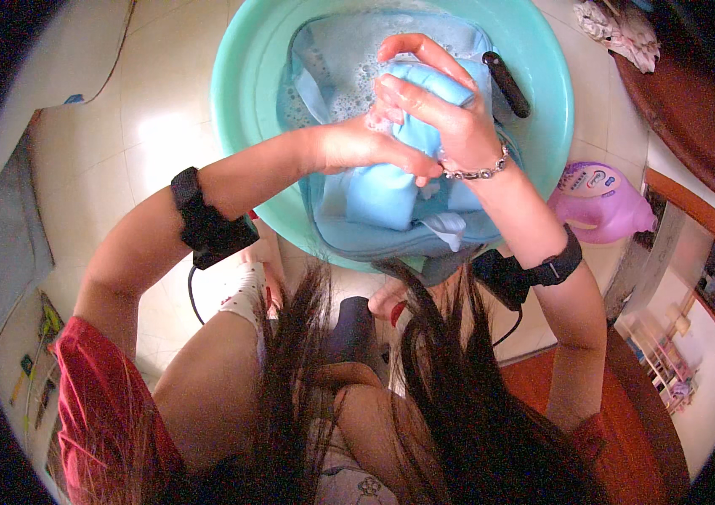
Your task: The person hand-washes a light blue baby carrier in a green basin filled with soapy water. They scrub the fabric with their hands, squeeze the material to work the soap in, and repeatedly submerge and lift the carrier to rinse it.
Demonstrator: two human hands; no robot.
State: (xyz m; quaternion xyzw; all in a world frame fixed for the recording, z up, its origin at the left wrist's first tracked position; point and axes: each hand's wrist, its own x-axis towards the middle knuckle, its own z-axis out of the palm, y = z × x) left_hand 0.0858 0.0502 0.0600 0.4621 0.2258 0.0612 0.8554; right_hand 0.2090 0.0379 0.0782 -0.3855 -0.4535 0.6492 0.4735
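A light blue fabric bag [382,198] lies wet in a round teal basin [235,109] of sudsy water. Above it, a bunched part of the blue cloth is lifted between both hands. My right hand [450,109], with a beaded bracelet at the wrist, curls its fingers over the top of this bunch. From the left, my left hand [374,147] grips the lower side, its thumb stretched across towards the right wrist; its other fingers are partly hidden. A dark-handled tool [506,84] rests inside the basin's right side, its working end out of sight.
A purple bottle [597,202] lies on the tiled floor right of the basin. Beyond it are a brown rounded piece of furniture [694,109] with crumpled cloth [622,34], and a low shelf [669,362]. My feet and knees are close to the basin's near rim.
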